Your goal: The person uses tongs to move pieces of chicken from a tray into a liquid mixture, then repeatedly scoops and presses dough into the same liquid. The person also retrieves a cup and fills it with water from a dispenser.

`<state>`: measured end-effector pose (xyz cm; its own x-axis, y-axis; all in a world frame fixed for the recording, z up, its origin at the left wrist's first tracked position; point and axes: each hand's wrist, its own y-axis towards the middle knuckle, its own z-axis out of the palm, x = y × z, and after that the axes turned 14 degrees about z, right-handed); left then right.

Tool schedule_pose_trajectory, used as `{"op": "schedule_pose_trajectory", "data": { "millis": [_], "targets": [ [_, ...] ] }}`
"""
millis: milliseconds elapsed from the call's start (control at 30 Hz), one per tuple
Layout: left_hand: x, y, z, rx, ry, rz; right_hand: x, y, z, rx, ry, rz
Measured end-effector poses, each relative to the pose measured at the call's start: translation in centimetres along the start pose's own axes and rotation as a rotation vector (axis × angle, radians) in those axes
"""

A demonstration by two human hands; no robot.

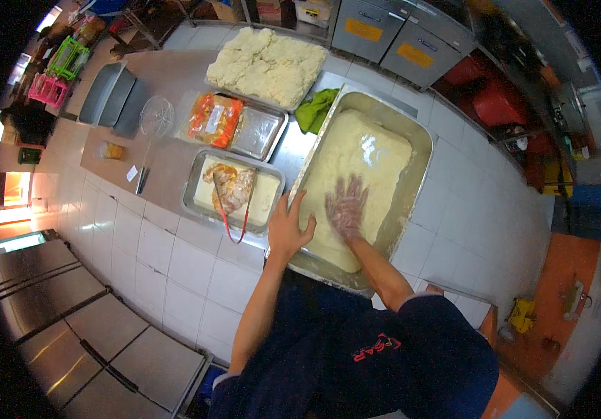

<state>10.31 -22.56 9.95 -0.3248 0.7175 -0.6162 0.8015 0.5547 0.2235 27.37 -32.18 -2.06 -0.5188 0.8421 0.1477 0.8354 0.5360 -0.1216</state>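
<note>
A deep metal pan (424,173) stands right before me, with a broad bed of pale yellow flour or breading (353,157) in it. My right hand (346,207), in a clear plastic glove, lies palm down on this bed with its fingers spread. My left hand (288,228) is bare and rests over the pan's left rim, thumb apart from the fingers. To its left is a smaller metal tray (190,196) of creamy liquid. Pieces of coated raw meat (237,191) lie there, with red-handled metal tongs (236,235) across them.
Behind stand a tray heaped with pale, lumpy breaded pieces (266,68), a green cloth (317,110) and a metal tray (261,128) beside an orange packet (214,120). Farther left are a clear round container (157,116) and a grey tub (104,94). Steel cabinets (117,335) stand at lower left.
</note>
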Motion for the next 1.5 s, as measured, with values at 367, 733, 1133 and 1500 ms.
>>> {"op": "schedule_pose_trajectory", "data": {
  "millis": [367, 733, 1133, 1500],
  "targets": [
    [1.0, -0.3, 0.7, -0.033, 0.013, 0.052, -14.4, 10.1, 10.2, 0.269, 0.226, 0.174],
    [0.9, -0.4, 0.7, -0.049, 0.01, 0.053, -9.2, 9.9, 1.2, 0.716, 0.073, 0.125],
    [1.1, -0.4, 0.8, -0.042, 0.01, 0.045, -8.5, 4.0, -3.1, 0.629, 0.532, 0.064],
    [1.3, -0.3, 0.8, -0.032, 0.019, 0.079, -7.7, -1.5, -7.8, 0.344, 0.719, 0.014]
  ]
}}
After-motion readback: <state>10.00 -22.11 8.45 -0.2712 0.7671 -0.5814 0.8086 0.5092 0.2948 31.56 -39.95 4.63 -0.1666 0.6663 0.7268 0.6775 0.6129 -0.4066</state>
